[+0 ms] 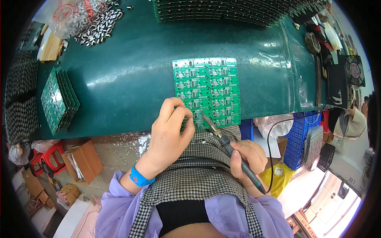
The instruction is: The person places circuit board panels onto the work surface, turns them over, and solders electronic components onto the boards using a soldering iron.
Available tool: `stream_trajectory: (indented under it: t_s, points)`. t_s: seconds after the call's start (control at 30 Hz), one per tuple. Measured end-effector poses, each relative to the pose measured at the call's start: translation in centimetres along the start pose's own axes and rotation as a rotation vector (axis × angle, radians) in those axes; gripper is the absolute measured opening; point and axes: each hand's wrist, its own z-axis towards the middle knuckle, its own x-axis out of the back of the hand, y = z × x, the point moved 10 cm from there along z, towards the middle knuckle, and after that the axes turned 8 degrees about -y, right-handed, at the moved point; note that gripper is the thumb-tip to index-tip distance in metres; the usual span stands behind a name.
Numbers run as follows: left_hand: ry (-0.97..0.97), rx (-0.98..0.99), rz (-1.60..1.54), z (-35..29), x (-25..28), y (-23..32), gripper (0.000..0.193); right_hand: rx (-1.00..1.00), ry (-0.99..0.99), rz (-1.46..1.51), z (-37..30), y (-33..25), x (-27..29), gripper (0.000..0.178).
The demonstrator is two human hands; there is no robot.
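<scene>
Soldering iron [234,156] is in the right hand [248,158], which is closed around its dark handle like around a pen. The metal tip points up and to the left and reaches the lower rows of a green circuit board panel [206,89]. This panel lies flat on the dark green bench [127,67], near the edge closest to the person, and it is made of many small equal boards in two columns. A black cable [274,135] goes from the end of the iron up in a curve to the right side.

The left hand [170,133] rests on the lower left corner of the panel. Its fingers are bent and pressed together, thumb against forefinger, just beside the iron tip; if something thin is between them, I cannot tell. A blue wristband [139,178] is on the left wrist.

On the left part of the bench stands a stack of green boards [59,99], well apart from the hands. At the far left corner lies a pile of small grey parts [99,25] beside a clear plastic bag [71,14]. More green panels [222,12] lie in a row along the far edge. A small black fan [354,70] is at the right end.
</scene>
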Motion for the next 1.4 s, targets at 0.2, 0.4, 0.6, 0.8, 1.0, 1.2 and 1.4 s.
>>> stream_trajectory:
  t_s: [0.2, 0.4, 0.6, 0.8, 1.0, 1.2, 1.4]
  points:
    - [0.029, -0.034, 0.024, -0.1, -0.3, 0.1, 0.017, -0.024, -0.028, -0.002, -0.2, 0.3, -0.5, 0.015]
    - [0.002, -0.051, 0.044, -0.1, -0.6, 0.3, 0.018, -0.021, -0.030, 0.003, -0.3, 0.4, -0.8, 0.015]
    - [0.027, -0.078, 0.111, -0.3, -0.5, 0.8, 0.015, -0.022, -0.018, 0.005, -0.7, 0.3, -0.9, 0.015]
    - [-0.004, -0.106, 0.168, -0.4, -0.6, 1.2, 0.013, 0.011, -0.010, -0.006, -1.1, -0.2, -0.6, 0.014]
    - [-0.054, 0.003, 0.038, -1.7, -0.7, 0.6, 0.016, 0.011, 0.017, 0.039, -1.9, -0.4, 0.6, 0.013]
    - [-0.021, -0.067, 0.023, -1.9, -0.9, 0.9, 0.015, -0.001, -0.021, 0.023, -2.2, -0.2, -0.2, 0.013]
    - [-0.027, -0.093, 0.050, -1.8, -1.1, 1.4, 0.013, -0.004, -0.023, 0.006, -2.2, -0.3, -0.3, 0.013]
